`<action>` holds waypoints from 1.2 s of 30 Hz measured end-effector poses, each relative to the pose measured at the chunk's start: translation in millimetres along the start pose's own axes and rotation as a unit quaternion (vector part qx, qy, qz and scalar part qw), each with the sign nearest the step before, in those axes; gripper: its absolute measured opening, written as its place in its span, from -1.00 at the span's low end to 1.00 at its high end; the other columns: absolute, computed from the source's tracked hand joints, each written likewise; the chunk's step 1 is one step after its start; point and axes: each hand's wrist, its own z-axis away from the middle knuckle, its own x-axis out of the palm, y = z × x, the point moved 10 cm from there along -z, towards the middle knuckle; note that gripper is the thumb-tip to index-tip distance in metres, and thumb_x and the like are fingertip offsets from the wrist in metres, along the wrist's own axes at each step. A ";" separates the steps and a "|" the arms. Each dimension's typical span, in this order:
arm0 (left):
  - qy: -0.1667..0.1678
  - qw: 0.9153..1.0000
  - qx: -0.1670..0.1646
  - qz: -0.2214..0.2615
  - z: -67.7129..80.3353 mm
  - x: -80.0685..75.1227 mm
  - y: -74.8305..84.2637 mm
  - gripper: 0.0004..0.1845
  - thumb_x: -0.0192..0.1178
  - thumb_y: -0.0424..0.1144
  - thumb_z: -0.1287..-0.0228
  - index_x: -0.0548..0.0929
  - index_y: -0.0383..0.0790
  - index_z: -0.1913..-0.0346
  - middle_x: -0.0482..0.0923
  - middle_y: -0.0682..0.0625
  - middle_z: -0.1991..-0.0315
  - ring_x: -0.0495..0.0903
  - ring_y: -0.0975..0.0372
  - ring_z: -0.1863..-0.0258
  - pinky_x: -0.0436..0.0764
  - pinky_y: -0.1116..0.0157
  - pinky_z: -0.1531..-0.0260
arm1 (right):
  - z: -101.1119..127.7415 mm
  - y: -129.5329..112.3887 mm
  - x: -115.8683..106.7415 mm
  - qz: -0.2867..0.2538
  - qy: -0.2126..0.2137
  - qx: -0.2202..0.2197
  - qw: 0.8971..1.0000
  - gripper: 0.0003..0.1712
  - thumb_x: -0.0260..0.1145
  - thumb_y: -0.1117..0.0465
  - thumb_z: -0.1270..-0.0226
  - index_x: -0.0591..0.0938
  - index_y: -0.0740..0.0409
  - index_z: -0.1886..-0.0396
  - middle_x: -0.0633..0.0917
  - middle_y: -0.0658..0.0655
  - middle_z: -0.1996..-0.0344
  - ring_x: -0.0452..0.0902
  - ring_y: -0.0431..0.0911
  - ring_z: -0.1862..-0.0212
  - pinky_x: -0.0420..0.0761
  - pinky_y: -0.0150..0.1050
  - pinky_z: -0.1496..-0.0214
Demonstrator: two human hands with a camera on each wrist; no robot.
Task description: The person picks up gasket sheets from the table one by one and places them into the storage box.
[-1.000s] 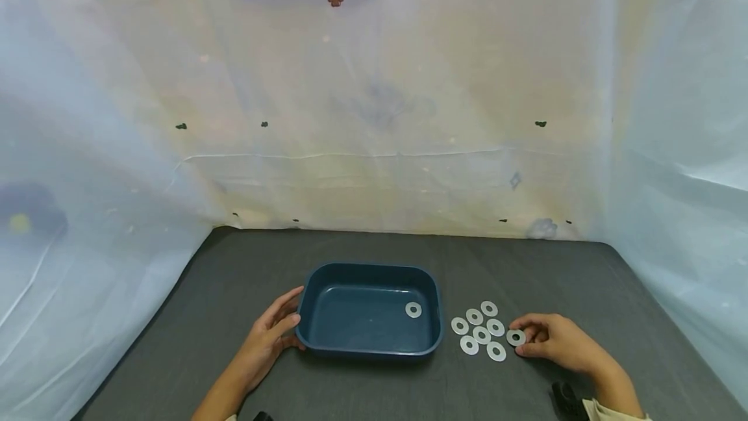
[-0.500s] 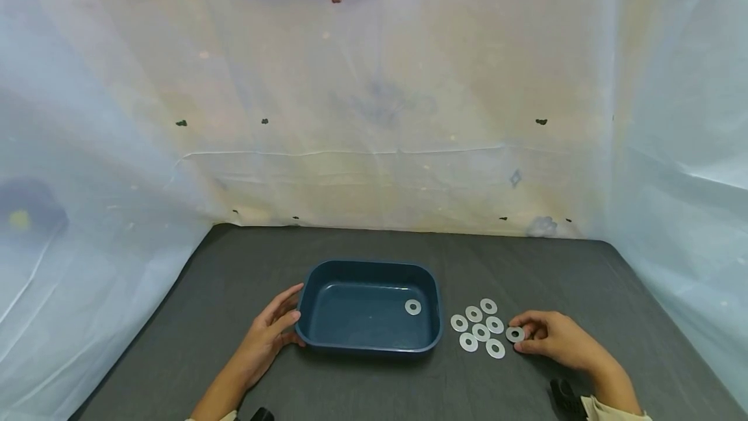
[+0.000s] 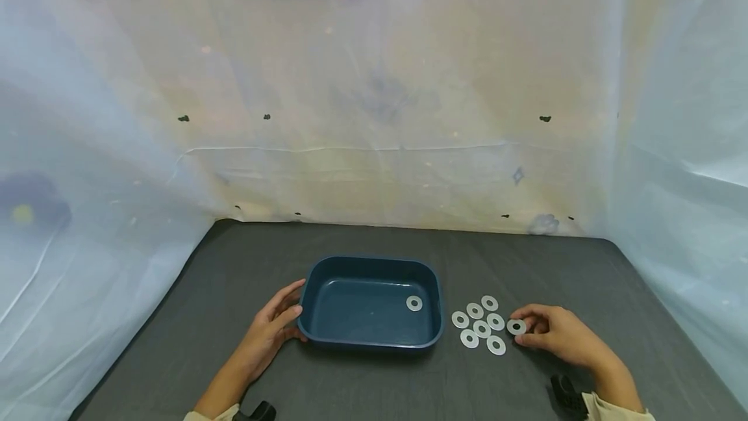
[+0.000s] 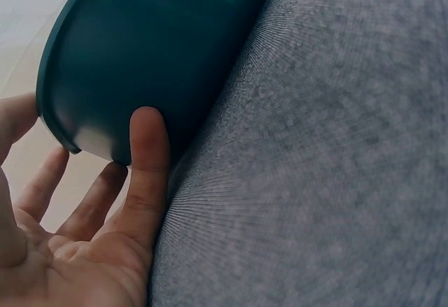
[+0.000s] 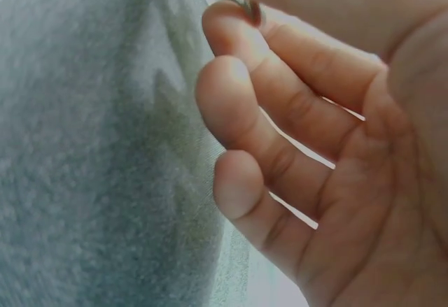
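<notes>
In the head view my left hand (image 3: 269, 330) lies at the left end of a dark blue rectangular tray (image 3: 374, 345). The left wrist view has its fingers spread and fairly straight, fingertips against the tray's outer wall (image 4: 154, 48). Thumb and forefinger of my right hand (image 3: 555, 333) pinch a flat pale washer (image 3: 510, 327) by its edge, right of the loose washers. In the right wrist view the right hand's other fingers (image 5: 231, 97) curl loosely, and only a sliver of the pinched washer (image 5: 253, 10) shows. One washer (image 3: 409, 304) lies inside the tray, towards its right end.
Several loose washers, among them a near one (image 3: 490, 349), lie in a cluster between tray and right hand. A dark grey cloth (image 3: 362, 388) covers the table. Pale patterned sheeting (image 3: 397, 115) hangs behind and along both sides.
The right hand, still pinching its washer, has risen slightly against the loose ones. Left hand and tray keep their places. The whole head view has shifted a little.
</notes>
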 end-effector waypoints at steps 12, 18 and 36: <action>0.006 1.000 -0.014 0.004 1.0 1.3 1.0 -0.39 0.02 -0.13 -0.56 0.13 -0.04 -0.55 0.14 -0.19 -0.48 0.54 0.21 -0.11 0.69 0.11 0.17 | -1.4 -7.7 -6.6 0.009 0.027 0.001 1.000 -0.52 0.49 0.05 -0.19 0.65 0.18 -0.05 0.66 0.03 0.35 0.47 -0.32 0.46 0.48 -0.37 0.43; -0.002 1.000 -0.002 0.003 0.8 2.2 2.9 -0.40 -0.01 -0.15 -0.58 0.11 -0.08 -0.56 0.13 -0.23 -0.48 0.55 0.22 -0.09 0.69 0.11 0.18 | -1.8 -13.0 -8.9 0.021 0.036 0.002 0.999 -0.52 0.50 0.02 -0.19 0.65 0.14 -0.05 0.65 0.01 0.34 0.45 -0.32 0.45 0.45 -0.36 0.44; 0.006 1.000 -0.004 0.000 -1.3 0.6 -1.0 -0.41 0.01 -0.16 -0.57 0.14 -0.05 -0.55 0.18 -0.17 -0.47 0.58 0.20 -0.08 0.69 0.11 0.18 | 4.3 -30.4 -23.3 0.051 0.077 0.012 0.996 -0.53 0.45 -0.04 -0.25 0.65 0.03 -0.10 0.65 0.01 0.30 0.51 -0.32 0.33 0.51 -0.33 0.35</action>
